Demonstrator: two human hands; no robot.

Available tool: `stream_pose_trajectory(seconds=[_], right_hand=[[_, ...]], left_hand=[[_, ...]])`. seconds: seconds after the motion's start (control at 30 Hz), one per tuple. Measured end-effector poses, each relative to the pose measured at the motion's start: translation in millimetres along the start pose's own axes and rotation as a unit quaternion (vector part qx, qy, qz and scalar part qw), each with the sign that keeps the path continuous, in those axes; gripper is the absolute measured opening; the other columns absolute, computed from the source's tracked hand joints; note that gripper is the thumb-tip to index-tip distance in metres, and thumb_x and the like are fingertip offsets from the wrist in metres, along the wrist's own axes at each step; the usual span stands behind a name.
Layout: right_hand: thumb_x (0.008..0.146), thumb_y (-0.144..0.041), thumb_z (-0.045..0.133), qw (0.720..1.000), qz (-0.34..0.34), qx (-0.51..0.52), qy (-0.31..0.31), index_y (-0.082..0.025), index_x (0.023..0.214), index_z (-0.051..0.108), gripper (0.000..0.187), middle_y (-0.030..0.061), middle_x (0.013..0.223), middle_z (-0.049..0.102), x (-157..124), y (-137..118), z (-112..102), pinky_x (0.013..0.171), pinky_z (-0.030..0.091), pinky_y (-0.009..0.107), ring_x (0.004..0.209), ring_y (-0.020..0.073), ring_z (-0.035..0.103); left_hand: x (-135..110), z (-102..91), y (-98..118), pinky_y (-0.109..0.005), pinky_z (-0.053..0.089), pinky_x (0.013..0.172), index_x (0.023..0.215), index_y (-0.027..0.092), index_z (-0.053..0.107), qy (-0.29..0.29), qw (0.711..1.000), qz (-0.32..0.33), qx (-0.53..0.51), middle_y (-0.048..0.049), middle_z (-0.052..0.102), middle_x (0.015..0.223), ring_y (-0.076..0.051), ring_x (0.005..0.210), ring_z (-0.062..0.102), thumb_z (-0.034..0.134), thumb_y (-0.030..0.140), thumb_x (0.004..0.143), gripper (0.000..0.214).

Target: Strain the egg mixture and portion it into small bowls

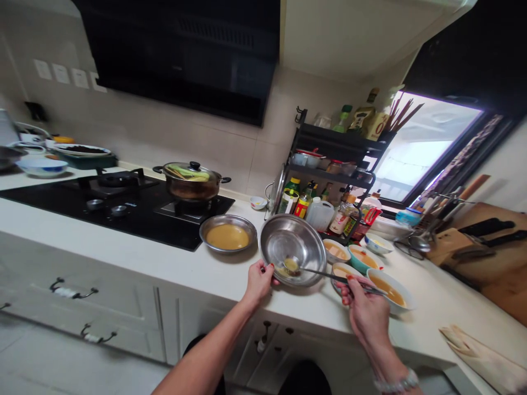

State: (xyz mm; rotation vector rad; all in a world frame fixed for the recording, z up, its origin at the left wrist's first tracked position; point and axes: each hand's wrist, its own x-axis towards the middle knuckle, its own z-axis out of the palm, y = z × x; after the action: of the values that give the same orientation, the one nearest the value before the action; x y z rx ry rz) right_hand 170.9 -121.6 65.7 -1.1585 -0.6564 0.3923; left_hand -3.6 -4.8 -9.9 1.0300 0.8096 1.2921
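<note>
My left hand (260, 282) grips the rim of a shiny metal basin (294, 241), which is tilted up at the counter's front edge. In my right hand (366, 307) is the long handle of a ladle (292, 266); its bowl lies low inside the basin with some yellowish liquid. Left of the basin sits a metal plate (205, 233) of thick tan liquid. Several bowls of orange-brown liquid stand to the right, among them a large white bowl (405, 310) and a green-rimmed bowl (356, 262). The underside of the basin is hidden.
A lidded pot (191, 189) with something green showing through the glass stands on the black gas hob (140, 219). Behind the bowls is a black rack (337, 175) with bottles. Knives in a wooden block (450, 244) and a folded cloth (480, 351) are at right.
</note>
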Motion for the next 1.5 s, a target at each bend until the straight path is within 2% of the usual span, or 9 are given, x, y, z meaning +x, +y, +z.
stream_pose_trajectory(seconds=[0.23, 0.5, 0.83, 1.03, 1.17, 1.37, 1.43, 1.5], right_hand=[[0.051, -0.036, 0.083, 0.999, 0.008, 0.036, -0.016, -0.016, 0.079, 0.057, 0.043, -0.0004, 0.050, 0.061, 10, -20, 20, 0.033, 0.038, 0.017, 0.041, 0.0115, 0.054], [0.054, -0.035, 0.081, 0.996, 0.011, 0.055, -0.070, -0.016, 0.079, 0.055, 0.040, -0.0008, 0.051, 0.061, 12, -35, 67, 0.034, 0.038, 0.017, 0.040, 0.0103, 0.053], [0.058, -0.035, 0.076, 0.990, -0.013, 0.077, -0.120, -0.017, 0.079, 0.055, 0.034, -0.0023, 0.050, 0.060, 6, -24, 142, 0.034, 0.037, 0.016, 0.041, 0.0110, 0.054], [0.072, -0.041, 0.065, 0.982, -0.078, -0.026, -0.169, -0.018, 0.079, 0.057, 0.026, -0.0027, 0.050, 0.060, -5, -7, 178, 0.036, 0.041, 0.020, 0.038, 0.0120, 0.054], [0.080, -0.043, 0.057, 0.960, -0.126, -0.093, -0.231, -0.019, 0.083, 0.059, 0.024, -0.0034, 0.053, 0.059, -18, 4, 185, 0.039, 0.044, 0.021, 0.039, 0.0116, 0.054], [0.085, -0.032, 0.054, 0.909, -0.220, -0.133, -0.329, -0.020, 0.092, 0.064, 0.017, 0.0019, 0.073, 0.063, -27, 15, 173, 0.048, 0.050, 0.021, 0.053, 0.0117, 0.058], [0.086, -0.031, 0.054, 0.905, -0.234, -0.124, -0.332, -0.020, 0.092, 0.065, 0.016, 0.0031, 0.079, 0.065, -25, 14, 169, 0.049, 0.050, 0.022, 0.054, 0.0110, 0.058], [0.087, -0.032, 0.054, 0.916, -0.231, -0.101, -0.313, -0.020, 0.093, 0.065, 0.017, 0.0031, 0.079, 0.065, -21, 9, 163, 0.048, 0.050, 0.022, 0.052, 0.0105, 0.057]], left_hand=[[2, 0.0, -4, -0.020, 0.037, 0.040, 0.060, 0.019, 0.046, -0.002, 1.000, 0.011, -0.004, 0.0063, 0.050, 0.048, -0.012, 0.040, 0.056, 0.061, 0.035, 0.069, 0.023], [1, 1.0, -3, -0.019, 0.032, 0.037, 0.062, 0.018, 0.049, -0.005, 1.000, 0.005, -0.008, 0.0066, 0.049, 0.049, -0.011, 0.037, 0.055, 0.060, 0.032, 0.069, 0.019], [3, 0.9, -3, -0.018, 0.033, 0.037, 0.058, 0.020, 0.045, 0.007, 1.000, 0.005, 0.020, 0.0054, 0.051, 0.043, -0.012, 0.037, 0.056, 0.057, 0.031, 0.070, 0.021], [3, 2.1, -3, -0.020, 0.034, 0.038, 0.064, 0.018, 0.051, 0.000, 1.000, 0.002, 0.019, 0.0033, 0.055, 0.047, -0.012, 0.037, 0.054, 0.056, 0.030, 0.071, 0.014], [2, 2.0, 0, -0.020, 0.035, 0.038, 0.063, 0.018, 0.053, 0.001, 1.000, 0.010, 0.008, 0.0038, 0.053, 0.046, -0.011, 0.037, 0.051, 0.057, 0.029, 0.070, 0.014], [1, 0.4, 2, -0.020, 0.037, 0.041, 0.063, 0.017, 0.055, -0.011, 0.999, 0.039, 0.000, 0.0034, 0.054, 0.050, -0.010, 0.041, 0.050, 0.056, 0.022, 0.068, 0.008], [2, 0.5, 0, -0.021, 0.037, 0.041, 0.063, 0.017, 0.053, -0.006, 1.000, 0.027, -0.001, 0.0037, 0.054, 0.049, -0.011, 0.041, 0.052, 0.056, 0.024, 0.069, 0.010], [3, 1.0, -2, -0.021, 0.037, 0.040, 0.063, 0.018, 0.051, -0.002, 1.000, 0.011, 0.004, 0.0037, 0.054, 0.048, -0.012, 0.039, 0.053, 0.057, 0.028, 0.069, 0.013]])
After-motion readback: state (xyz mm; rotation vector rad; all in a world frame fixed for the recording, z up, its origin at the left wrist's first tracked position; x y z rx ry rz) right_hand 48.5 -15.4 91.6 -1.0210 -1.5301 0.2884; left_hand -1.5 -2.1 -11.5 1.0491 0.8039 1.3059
